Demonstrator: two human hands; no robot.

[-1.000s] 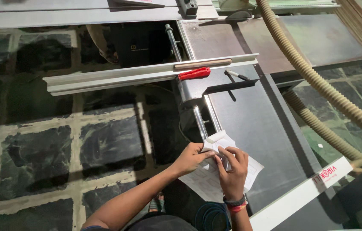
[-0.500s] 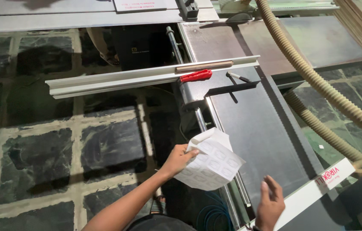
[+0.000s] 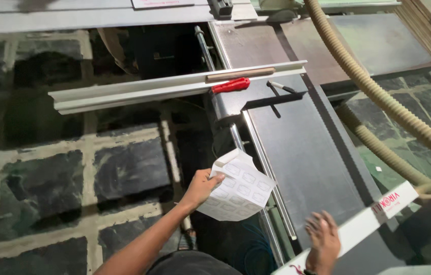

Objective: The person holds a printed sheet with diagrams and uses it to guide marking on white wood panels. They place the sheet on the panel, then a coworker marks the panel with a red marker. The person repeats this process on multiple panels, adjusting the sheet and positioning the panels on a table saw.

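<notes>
Big grey saw table (image 3: 302,147) runs from near centre up to the far right, its flat metal top filling the middle of the view. To the left, dark stone floor tiles (image 3: 47,178) with pale joints. A long pale metal fence (image 3: 169,89) lies across the table's far end and sticks out well to the left over the floor. On the right, a thick ribbed beige hose (image 3: 378,91) sweeps from the far top edge down to the near right. A white strip with red print (image 3: 363,224) crosses the table's near right corner.

Now the sheet of white labels (image 3: 238,186): it hangs just off the table's near left edge, one corner curled over, pinched at its left side by the left hand (image 3: 201,187), fingers closed on the paper. The right hand (image 3: 322,242) is near the bottom edge, fingers spread wide and blurred, holding nothing, on the table surface by the white strip. Far off, a red handle (image 3: 231,85) sits against the fence, a small marker (image 3: 281,87) just right of it.
</notes>
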